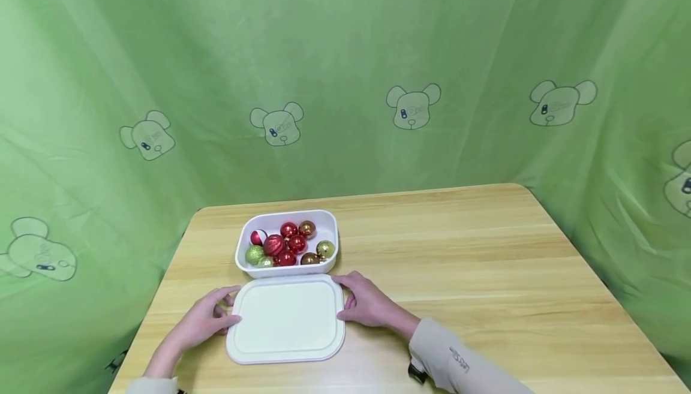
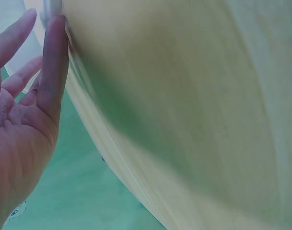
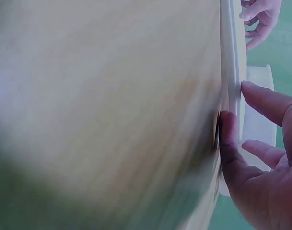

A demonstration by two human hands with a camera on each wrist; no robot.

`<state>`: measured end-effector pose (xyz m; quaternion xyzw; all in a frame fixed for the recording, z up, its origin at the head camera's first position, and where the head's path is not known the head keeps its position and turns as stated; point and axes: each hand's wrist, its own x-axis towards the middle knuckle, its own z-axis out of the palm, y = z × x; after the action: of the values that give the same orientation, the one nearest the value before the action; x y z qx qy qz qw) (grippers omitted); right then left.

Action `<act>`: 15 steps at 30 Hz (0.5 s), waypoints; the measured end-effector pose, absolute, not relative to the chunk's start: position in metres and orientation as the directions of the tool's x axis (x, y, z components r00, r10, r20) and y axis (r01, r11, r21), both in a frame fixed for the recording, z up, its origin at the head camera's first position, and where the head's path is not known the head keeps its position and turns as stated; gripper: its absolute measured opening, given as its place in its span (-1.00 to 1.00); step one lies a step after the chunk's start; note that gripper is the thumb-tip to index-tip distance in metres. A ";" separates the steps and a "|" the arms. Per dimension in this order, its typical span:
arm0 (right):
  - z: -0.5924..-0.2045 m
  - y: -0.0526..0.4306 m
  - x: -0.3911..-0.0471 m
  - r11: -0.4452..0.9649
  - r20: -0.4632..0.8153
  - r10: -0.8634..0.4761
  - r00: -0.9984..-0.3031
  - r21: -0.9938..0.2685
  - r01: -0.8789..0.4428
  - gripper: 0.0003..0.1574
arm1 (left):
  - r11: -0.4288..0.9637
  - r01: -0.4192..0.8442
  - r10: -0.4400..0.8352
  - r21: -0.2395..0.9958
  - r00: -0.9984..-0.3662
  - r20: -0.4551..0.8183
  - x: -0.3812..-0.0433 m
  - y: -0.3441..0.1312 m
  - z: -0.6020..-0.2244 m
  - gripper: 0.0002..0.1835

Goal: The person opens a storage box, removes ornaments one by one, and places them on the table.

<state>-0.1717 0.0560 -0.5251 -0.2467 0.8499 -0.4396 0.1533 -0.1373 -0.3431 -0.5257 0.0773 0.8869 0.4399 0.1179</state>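
Box (image 1: 288,271) w/ red, green, brown baubles (image 1: 274,245); lid (image 1: 287,318) off, L hand (image 1: 201,320) & R hand (image 1: 369,303) gripping 2 ends.

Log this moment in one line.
left hand: holds lid, left edge | right hand: holds lid, right edge | box: uncovered, beyond lid | baubles: inside box

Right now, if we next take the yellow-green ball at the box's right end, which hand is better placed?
The right hand, probably: it holds the lid by its right edge, nearer the yellow-green ball. The left hand grips the opposite edge, farther off.
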 end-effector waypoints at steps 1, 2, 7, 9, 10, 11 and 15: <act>-0.525 0.056 -0.172 0.491 -0.039 -0.552 -0.833 -0.823 -0.287 0.07 | 0.604 0.046 0.245 0.795 -0.961 -0.130 -0.137 -0.343 -0.526 -0.21; -0.526 0.057 -0.172 0.489 -0.035 -0.551 -0.834 -0.824 -0.288 0.06 | 0.606 0.051 0.245 0.794 -0.961 -0.125 -0.138 -0.343 -0.527 -0.21; -0.527 0.058 -0.171 0.485 -0.017 -0.553 -0.833 -0.819 -0.306 0.02 | 0.603 0.034 0.229 0.797 -0.965 -0.131 -0.137 -0.342 -0.528 -0.22; -0.525 0.058 -0.170 0.487 -0.014 -0.554 -0.833 -0.816 -0.311 0.01 | 0.601 0.019 0.216 0.799 -0.966 -0.140 -0.137 -0.342 -0.528 -0.23; -0.525 0.058 -0.170 0.488 -0.011 -0.554 -0.833 -0.815 -0.313 0.01 | 0.602 0.013 0.211 0.799 -0.967 -0.143 -0.137 -0.342 -0.528 -0.23; -0.524 0.058 -0.170 0.488 -0.009 -0.554 -0.833 -0.814 -0.316 0.01 | 0.604 0.010 0.207 0.797 -0.967 -0.145 -0.137 -0.341 -0.528 -0.23; -0.523 0.058 -0.170 0.487 -0.004 -0.553 -0.833 -0.813 -0.320 -0.01 | 0.600 -0.006 0.194 0.800 -0.969 -0.153 -0.137 -0.341 -0.528 -0.25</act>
<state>-0.1699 0.0582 -0.5229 -0.2562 0.8520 -0.4368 0.1334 -0.1371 -0.3410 -0.5284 0.0530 0.8872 0.4442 0.1129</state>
